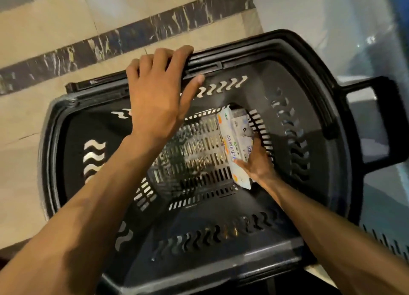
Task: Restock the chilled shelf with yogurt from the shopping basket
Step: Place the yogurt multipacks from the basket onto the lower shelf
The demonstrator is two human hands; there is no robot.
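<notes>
Item one: black plastic basket (298, 51), seen from above, filling the middle of the view, its pull handle (380, 122) sticking out at 3 o'clock. Item two: yogurt packs (236, 140), white with blue print, lying on the slotted bottom toward 3 o'clock; the count is unclear, and nothing else shows on the bottom. Left hand (159, 95): fingers curled over the far rim at 11 o'clock, thumb inside, steadying the basket. Right hand (256, 159): reaching down inside, thumb across a yogurt pack and fingers under it. Tiled floor (44, 40) with a dark stripe (110, 44) lies at 10 o'clock. Chilled shelf: not identifiable; only a pale blur shows at 2 o'clock. Progress, as judged: basket almost emptied, with these last packs left to lift out and shelve.
</notes>
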